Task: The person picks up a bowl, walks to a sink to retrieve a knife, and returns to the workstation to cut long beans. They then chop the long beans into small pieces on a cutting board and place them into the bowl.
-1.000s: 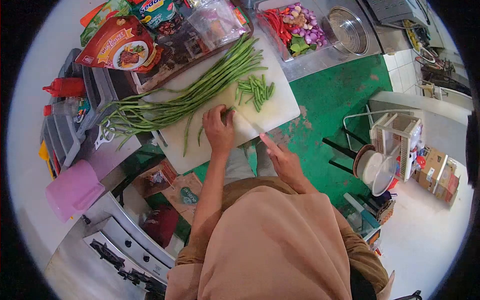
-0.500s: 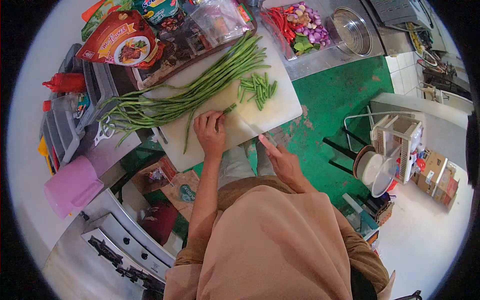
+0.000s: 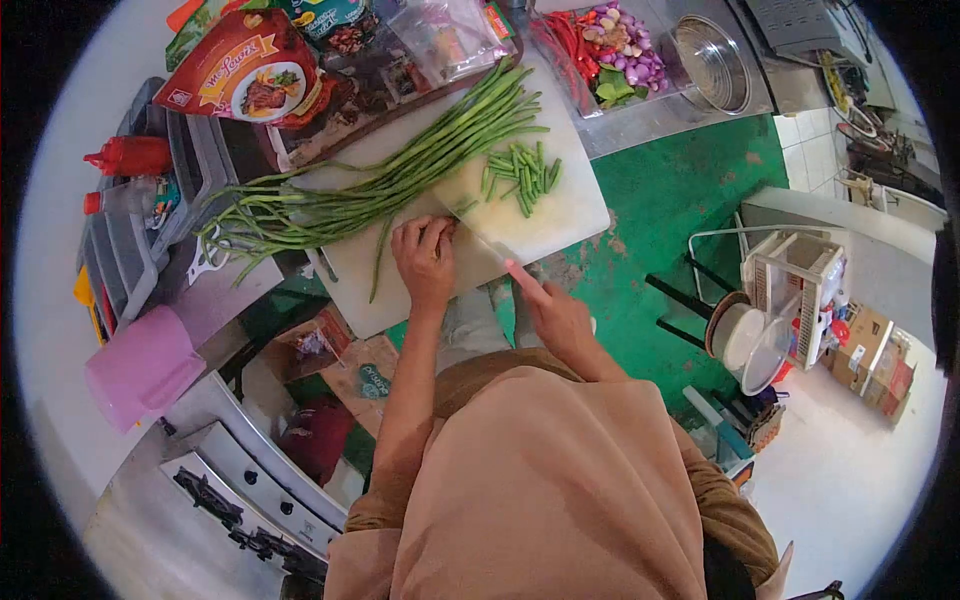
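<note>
The green floor (image 3: 690, 165) shows past the right and near edges of the board (image 3: 582, 207), so part of the board seems to overhang. Pressing hard on that side could rock or tip it, if little lies beneath. At the far side, the steel tabletop (image 3: 640, 128) carries chillies (image 3: 562, 48), shallots (image 3: 645, 68) and a bowl (image 3: 712, 62), well apart from the knife.

The long beans (image 3: 400, 178) lie in a loose bundle slantwise over the board, their left ends running past its edge. A snag on those trailing ends could drag the bundle askew. It lies beyond the left hand (image 3: 425, 262) and, from the right hand (image 3: 562, 322), beyond and to the left.

The right hand is closed around the pink handle of the knife (image 3: 520, 273), whose blade slants over the board towards the left fingertips. That nearness is the main danger: a slip on damp bean skin, or fingertips left uncurled, could bring a cut. The left hand is narrow, fingers bunched low on the board; what it pinches is mostly hidden, so I cannot tell how many beans.

The cut beans (image 3: 525, 178) sit in a small pile beyond the blade; a wide sweep could scatter them.
</note>
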The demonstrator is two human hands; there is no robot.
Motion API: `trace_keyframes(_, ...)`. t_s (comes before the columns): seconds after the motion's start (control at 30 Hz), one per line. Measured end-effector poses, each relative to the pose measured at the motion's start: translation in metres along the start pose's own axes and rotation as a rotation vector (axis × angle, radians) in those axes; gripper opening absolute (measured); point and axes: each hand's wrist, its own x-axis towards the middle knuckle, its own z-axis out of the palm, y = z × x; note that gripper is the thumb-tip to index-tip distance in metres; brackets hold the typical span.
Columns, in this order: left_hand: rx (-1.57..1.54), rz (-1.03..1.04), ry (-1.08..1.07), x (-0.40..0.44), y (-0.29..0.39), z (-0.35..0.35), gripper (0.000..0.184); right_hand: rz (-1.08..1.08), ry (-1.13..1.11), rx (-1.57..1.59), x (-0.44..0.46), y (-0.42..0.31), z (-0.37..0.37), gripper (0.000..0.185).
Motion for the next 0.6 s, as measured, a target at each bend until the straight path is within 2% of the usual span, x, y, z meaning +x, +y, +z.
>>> trace_keyframes(0.13,0.013,-0.040,-0.002,-0.001,0.002,0.001,0.018,-0.090,0.121,0.084,0.006,0.001,0.004,0.063)
trace_keyframes(0.3,0.009,-0.071,0.029,0.002,0.015,0.002,0.019,-0.055,0.092,0.065,-0.003,0.011,-0.007,0.060)
trace_keyframes(0.4,-0.053,-0.111,-0.031,0.005,0.016,0.009,0.022,0.029,0.070,0.057,-0.008,0.017,-0.013,0.058)
trace_keyframes(0.6,-0.066,-0.141,-0.078,0.009,0.027,0.002,0.030,0.019,-0.001,0.108,-0.013,0.011,-0.015,0.055)
